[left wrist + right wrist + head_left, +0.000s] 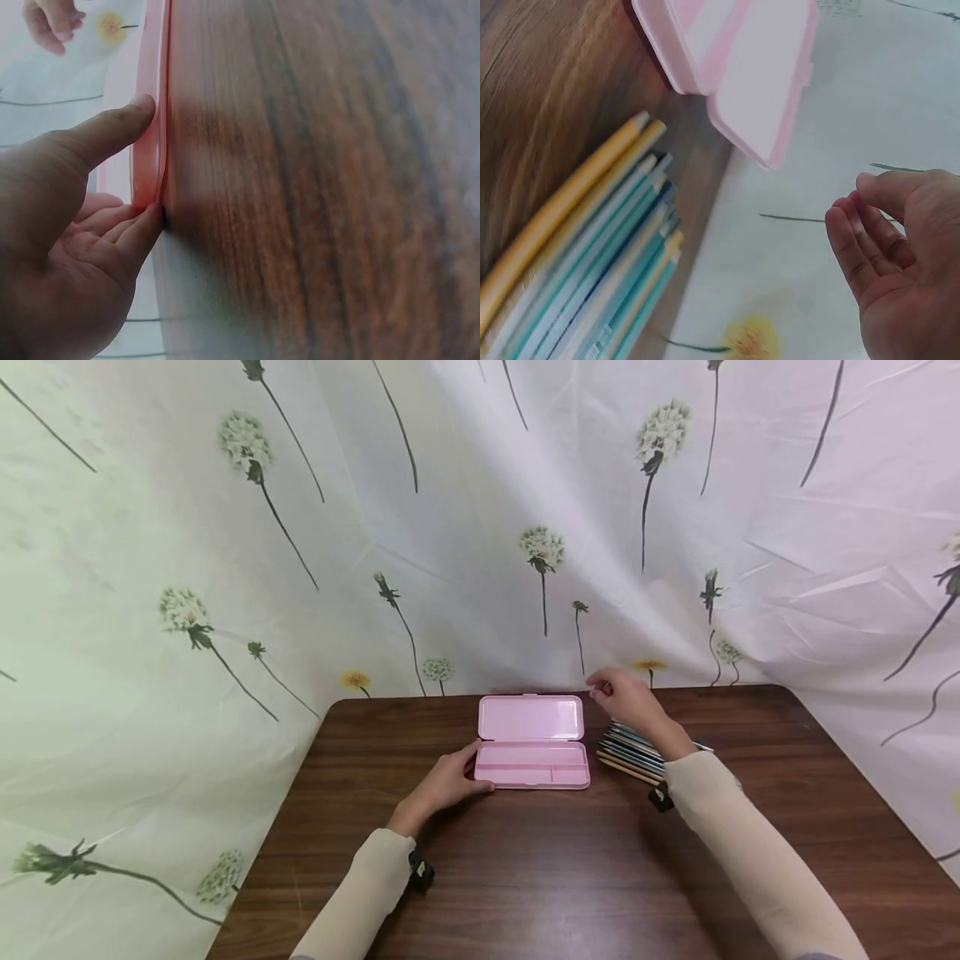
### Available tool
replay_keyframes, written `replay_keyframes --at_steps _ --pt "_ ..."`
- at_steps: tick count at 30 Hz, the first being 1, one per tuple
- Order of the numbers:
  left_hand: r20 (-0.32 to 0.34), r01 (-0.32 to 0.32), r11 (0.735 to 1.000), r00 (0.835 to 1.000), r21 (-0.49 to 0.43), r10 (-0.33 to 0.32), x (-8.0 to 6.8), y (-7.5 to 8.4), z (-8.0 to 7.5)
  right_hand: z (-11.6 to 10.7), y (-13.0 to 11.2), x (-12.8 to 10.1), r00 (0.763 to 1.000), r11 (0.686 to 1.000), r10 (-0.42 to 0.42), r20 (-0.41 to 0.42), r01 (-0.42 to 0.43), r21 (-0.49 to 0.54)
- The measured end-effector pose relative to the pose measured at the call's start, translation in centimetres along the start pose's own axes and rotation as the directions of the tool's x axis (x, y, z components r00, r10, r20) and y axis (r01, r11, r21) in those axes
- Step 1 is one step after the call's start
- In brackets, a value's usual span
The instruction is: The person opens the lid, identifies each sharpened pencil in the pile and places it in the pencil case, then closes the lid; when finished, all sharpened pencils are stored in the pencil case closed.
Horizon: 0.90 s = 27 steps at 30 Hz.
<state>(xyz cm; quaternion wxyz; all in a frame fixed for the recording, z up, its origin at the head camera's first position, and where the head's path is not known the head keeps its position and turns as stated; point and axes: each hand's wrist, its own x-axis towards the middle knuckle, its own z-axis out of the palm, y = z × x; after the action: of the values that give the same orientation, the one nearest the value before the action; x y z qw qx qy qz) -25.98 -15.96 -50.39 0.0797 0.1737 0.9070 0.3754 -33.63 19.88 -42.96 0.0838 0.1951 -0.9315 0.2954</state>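
A pink pencil case [532, 774] lies on the table with its lid [530, 717] laid back toward the curtain, and its divided tray shows nothing inside. My left hand [447, 779] holds the case at its near left corner. In the left wrist view the thumb [112, 131] presses along the front wall while the fingertips touch the end. My right hand [630, 700] is raised beyond a bundle of pencils [633, 752], its fingers loosely bent with nothing between them. Yellow, teal and dark blue pencils [585, 247] lie side by side in the right wrist view.
The dark wooden table [555, 868] meets a white curtain [465, 568] printed with dandelions at its back edge, right behind the lid. A dark wrist camera [661, 797] on the right arm overlaps the near end of the pencils in the head view.
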Motion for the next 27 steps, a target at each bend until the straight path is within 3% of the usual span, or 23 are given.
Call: replay_keyframes --at_steps 8,14,27 --pt "-0.009 -0.003 1.0 1.0 0.013 0.003 -0.1 0.2 0.0 -3.1 0.1 -2.3 0.996 0.994 -0.08 -0.027 0.078 -0.07" --pt "0.002 -0.009 1.0 1.0 0.014 0.009 -0.3 0.5 0.2 -4.3 0.8 -5.0 0.996 0.986 -0.094 0.009 0.094 -0.137" --pt "-0.004 -0.001 1.0 1.0 0.013 0.001 -0.3 0.4 0.4 -3.6 3.8 -11.9 0.991 0.974 -0.119 0.06 0.128 -0.187"
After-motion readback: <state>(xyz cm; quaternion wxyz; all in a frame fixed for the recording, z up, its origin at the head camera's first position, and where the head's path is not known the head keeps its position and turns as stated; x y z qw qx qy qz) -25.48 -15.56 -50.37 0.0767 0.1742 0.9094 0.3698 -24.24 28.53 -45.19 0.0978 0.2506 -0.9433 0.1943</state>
